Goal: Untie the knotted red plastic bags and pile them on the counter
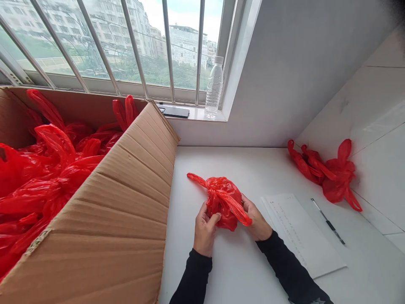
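At a white tabletop [186, 261], a knotted red bag [226, 192], presumably light, soft, slippery and best gripped at its knot, sits between the left hand [205, 230], pinching its edge, and the right hand [257, 221], finger closure hidden.

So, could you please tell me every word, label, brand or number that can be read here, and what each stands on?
No text is legible.
Paper: rows of small marks, too small to read.
Cardboard box: dark marks on its near top edge, too unclear to read.
Clear bottle: no label that I can make out.
Red bag at centre: no print that I can make out.
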A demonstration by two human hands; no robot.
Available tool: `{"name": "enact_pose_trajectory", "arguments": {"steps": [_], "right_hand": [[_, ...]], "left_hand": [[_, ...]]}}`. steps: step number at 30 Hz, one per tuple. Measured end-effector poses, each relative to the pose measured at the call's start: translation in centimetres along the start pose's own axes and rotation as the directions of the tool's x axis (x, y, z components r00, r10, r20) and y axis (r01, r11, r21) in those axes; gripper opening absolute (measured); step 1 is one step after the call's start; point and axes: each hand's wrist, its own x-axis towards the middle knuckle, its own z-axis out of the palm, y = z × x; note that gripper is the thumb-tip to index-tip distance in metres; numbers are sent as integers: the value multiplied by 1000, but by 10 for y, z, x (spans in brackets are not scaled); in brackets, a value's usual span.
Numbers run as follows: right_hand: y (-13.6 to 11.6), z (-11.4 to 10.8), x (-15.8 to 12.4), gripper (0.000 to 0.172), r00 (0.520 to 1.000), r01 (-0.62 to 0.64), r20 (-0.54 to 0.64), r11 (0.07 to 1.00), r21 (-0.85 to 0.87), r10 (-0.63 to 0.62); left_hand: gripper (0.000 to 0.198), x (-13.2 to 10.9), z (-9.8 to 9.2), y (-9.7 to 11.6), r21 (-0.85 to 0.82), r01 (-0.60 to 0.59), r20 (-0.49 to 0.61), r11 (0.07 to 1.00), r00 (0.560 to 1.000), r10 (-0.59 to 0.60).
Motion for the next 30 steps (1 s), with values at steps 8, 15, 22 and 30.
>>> {"name": "enact_pose_trajectory", "arguments": {"steps": [8, 15, 22, 30], "right_hand": [[0, -5, 0, 53, 999, -25, -46, 999, 33, 26], [-2, -2, 0, 49, 999, -29, -44, 999, 36, 31], [0, -2, 1, 49, 998, -50, -41, 997, 64, 53], [3, -5, 1, 48, 999, -52, 1, 997, 65, 52]], "left_hand": [[48, -1, 3, 2, 55, -56, 62, 997, 997, 53], [45, 0, 1, 3, 35, -1, 3, 999, 1000, 1], [36, 0, 2, 5, 26, 33, -7, 999, 999, -32], [35, 0, 0, 4, 36, 45, 0, 998, 999, -45]]}}
